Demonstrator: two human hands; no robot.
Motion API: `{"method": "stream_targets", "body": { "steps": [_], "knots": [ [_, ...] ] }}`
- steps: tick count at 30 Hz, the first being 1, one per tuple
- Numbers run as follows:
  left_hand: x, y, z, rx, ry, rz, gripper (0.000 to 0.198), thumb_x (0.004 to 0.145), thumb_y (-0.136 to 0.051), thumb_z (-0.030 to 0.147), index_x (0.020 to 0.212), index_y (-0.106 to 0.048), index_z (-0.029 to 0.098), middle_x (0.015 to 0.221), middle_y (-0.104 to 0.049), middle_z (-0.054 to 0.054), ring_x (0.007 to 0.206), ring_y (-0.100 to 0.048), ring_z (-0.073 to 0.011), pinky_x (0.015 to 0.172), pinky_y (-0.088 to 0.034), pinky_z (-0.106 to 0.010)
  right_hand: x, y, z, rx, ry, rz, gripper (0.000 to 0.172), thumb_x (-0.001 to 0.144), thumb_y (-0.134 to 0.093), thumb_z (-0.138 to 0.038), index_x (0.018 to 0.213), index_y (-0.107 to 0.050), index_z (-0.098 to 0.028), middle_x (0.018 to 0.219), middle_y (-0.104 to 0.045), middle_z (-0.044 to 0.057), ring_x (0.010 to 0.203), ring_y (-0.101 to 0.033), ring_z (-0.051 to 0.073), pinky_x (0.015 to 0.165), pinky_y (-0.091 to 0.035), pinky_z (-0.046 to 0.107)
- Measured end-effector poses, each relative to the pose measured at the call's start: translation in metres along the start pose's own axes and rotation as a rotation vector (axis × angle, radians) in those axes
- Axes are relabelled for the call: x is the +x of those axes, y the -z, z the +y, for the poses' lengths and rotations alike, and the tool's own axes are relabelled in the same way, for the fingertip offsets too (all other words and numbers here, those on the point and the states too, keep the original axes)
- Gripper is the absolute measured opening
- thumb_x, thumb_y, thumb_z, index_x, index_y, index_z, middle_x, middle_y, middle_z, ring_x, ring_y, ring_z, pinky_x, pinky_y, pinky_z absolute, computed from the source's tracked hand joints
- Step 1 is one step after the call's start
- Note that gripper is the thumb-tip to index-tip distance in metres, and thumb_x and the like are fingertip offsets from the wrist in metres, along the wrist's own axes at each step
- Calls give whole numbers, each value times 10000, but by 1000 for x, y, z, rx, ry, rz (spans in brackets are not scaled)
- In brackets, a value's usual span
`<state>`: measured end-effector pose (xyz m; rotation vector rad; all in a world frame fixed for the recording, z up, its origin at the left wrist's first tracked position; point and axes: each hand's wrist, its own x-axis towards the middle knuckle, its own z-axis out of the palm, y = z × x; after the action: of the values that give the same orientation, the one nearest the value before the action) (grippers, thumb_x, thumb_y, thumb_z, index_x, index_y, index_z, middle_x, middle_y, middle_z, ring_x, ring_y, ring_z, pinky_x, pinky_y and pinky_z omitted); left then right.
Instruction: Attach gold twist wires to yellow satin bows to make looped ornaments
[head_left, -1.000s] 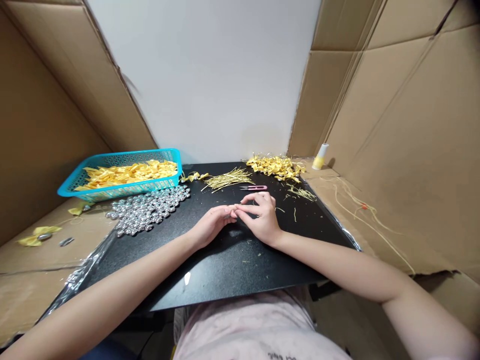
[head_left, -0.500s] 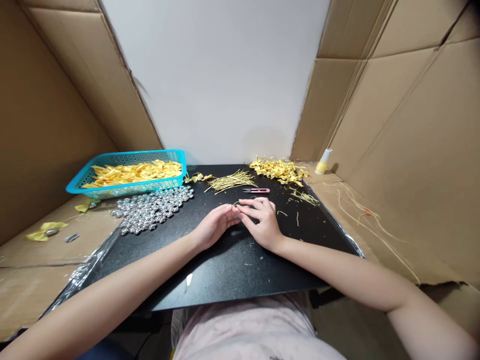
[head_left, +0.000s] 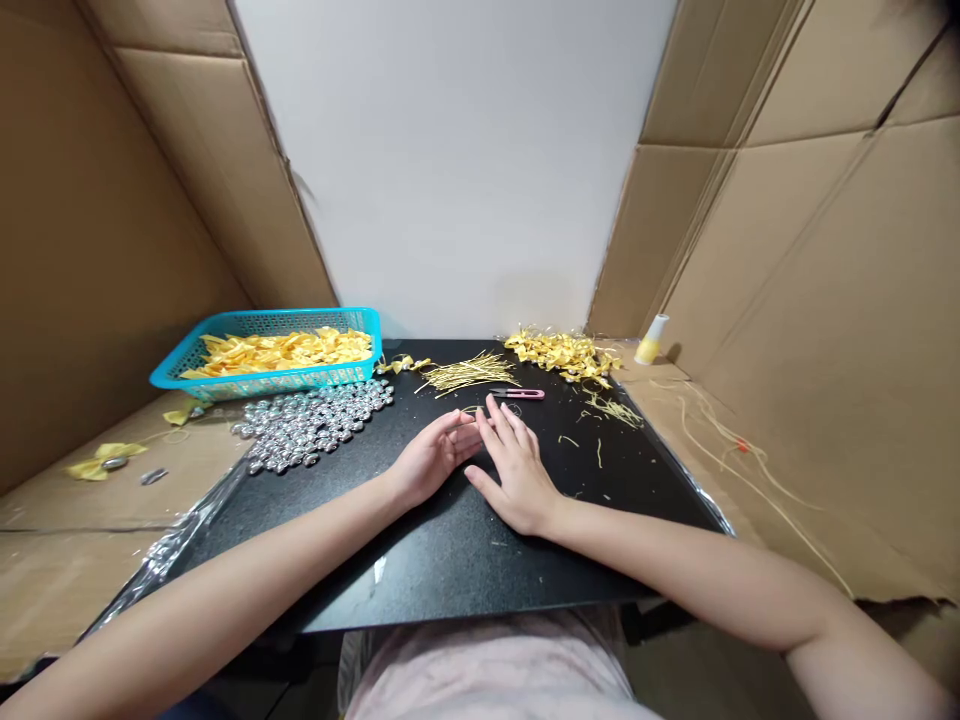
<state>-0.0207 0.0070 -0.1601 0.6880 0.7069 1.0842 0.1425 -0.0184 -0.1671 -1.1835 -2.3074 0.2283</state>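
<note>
Right hand [head_left: 516, 482] flatter than before, thin strand [head_left: 471, 408] by left hand [head_left: 433, 462]

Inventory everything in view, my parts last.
basket: one, turquoise, back left
bow pieces: many, yellow, in basket
loose bows: several, yellow, near basket
beads: many, silver, left
straight strands: many, gold, back
thin strand: one, yellow, centre
thread snips: one, pink-black, centre
beaded bows: many, yellow-silver, back right
thread scraps: many, yellowish, right
long threads: several, cream, right
cone spool: one, white-yellow, right
tabletop: one, black, centre
cardboard panels: several, brown, sides
wall: one, white, back
shirt: one, pinkish, bottom
left grip: one, bare, centre
right grip: one, bare, centre
</note>
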Motion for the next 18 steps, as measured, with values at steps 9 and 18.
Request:
{"method": "stream_targets", "body": {
  "steps": [9, 18],
  "knots": [
    [-1, -3, 1, 29, 31, -13, 271, 822, -531, 200, 569, -624, 166, 762, -758, -56, 835, -683, -183, 925, -434, -307, 5, 0, 7, 55, 30, 241, 426, 943, -425, -292, 1360, -498, -240, 1480, -440, 49, 1355, -367, 243, 1073, -319, 449],
    [-1, 0, 1, 43, 64, -43, 279, 761, -511, 176, 491, -583, 163, 606, -700, -29, 747, -668, -170, 883, -454, -299, 12, 2, 11, 157, 62, 466, 212, 907, -569, -264, 1065, -705, -302, 1195, -687, 5, 1107, -578, 206, 946, -392, 411]
  ]
}}
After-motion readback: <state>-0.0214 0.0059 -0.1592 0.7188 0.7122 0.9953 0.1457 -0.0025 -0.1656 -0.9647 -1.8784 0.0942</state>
